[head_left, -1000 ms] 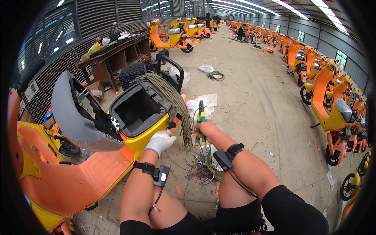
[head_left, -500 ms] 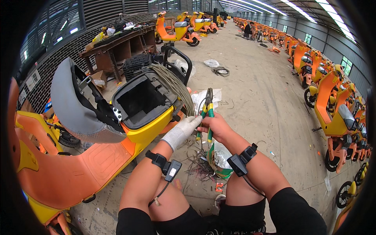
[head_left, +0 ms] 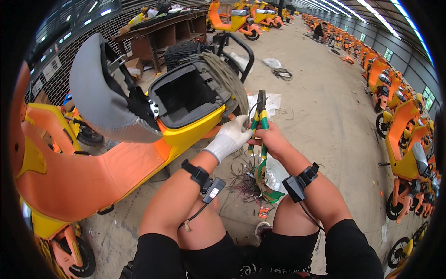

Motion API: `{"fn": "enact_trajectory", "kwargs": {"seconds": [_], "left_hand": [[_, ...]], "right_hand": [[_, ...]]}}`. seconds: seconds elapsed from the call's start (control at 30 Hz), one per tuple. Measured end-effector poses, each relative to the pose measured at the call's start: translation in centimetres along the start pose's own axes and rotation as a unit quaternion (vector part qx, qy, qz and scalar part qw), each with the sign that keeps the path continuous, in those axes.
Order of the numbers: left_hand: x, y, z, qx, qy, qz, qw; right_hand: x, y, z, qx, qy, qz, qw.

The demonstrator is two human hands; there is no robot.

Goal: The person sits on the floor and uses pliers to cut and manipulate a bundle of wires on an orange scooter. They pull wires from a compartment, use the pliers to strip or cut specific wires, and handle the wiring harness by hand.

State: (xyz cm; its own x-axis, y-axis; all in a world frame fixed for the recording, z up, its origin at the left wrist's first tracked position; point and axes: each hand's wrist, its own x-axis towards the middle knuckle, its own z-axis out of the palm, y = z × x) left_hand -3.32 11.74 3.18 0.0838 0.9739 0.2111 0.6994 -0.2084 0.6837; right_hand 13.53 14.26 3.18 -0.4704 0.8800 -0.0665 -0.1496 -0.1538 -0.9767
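Note:
Bare, my right hand [head_left: 275, 141] is closed round the green-and-yellow handles of a pair of pliers [head_left: 261, 102], whose dark jaws point up and away from me. Close against it on the left is my left hand [head_left: 231, 137] in a white glove, its fingers bent together; what they pinch, perhaps a thin cable, is hidden. Just beyond the glove, a bundle of grey-green cables [head_left: 226, 76] drapes over the rear of an orange-and-yellow scooter [head_left: 195, 122]. The scooter's grey seat [head_left: 100, 95] is tipped up, showing a black storage box [head_left: 183, 95].
Below my hands stand a green-and-white sack [head_left: 274, 179] and a heap of wire scraps [head_left: 246, 183] on the floor. A brown workbench [head_left: 162, 37] is at the back left. Rows of scooters [head_left: 404, 139] line the right side. A person [head_left: 318, 31] sits far off.
The view has shifted, so the scooter and hands appear farther right. The gloved hand has turned slightly, with its knuckles higher beside the pliers. The right hand keeps its hold on the pliers.

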Motion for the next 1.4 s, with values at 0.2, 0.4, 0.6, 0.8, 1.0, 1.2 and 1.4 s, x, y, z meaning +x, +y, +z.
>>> {"fn": "enact_trajectory", "kwargs": {"seconds": [0.2, 0.4, 0.6, 0.8, 1.0, 1.2, 1.4], "left_hand": [[0.2, 0.1, -0.6, 0.037, 0.004, 0.000, 0.999], [-0.1, -0.4, -1.2, 0.033, 0.019, -0.020, 0.999], [-0.3, -1.1, -2.1, -0.290, -0.026, -0.057, 0.955], [-2.0, 1.6, -4.2, -0.661, -0.155, -0.119, 0.725], [-5.2, 3.1, -6.1, -0.694, -0.286, -0.080, 0.656], [-6.2, 4.2, -6.1, -0.682, -0.330, -0.085, 0.647], [-6.3, 4.9, -5.5, -0.759, -0.390, -0.083, 0.515]], "right_hand": [[0.6, 0.1, 0.7, 0.019, 0.012, 0.005, 1.000], [0.8, 0.0, 0.2, -0.070, 0.016, 0.004, 0.997], [1.3, 0.3, 0.2, -0.153, 0.041, -0.024, 0.987], [-0.2, -0.7, -0.3, -0.196, -0.025, -0.097, 0.976], [-2.8, -1.3, 1.0, -0.334, -0.115, -0.267, 0.897], [-3.3, -0.8, 0.9, -0.312, -0.141, -0.291, 0.893], [-3.4, -1.0, 1.3, -0.299, -0.176, -0.297, 0.889]]}}
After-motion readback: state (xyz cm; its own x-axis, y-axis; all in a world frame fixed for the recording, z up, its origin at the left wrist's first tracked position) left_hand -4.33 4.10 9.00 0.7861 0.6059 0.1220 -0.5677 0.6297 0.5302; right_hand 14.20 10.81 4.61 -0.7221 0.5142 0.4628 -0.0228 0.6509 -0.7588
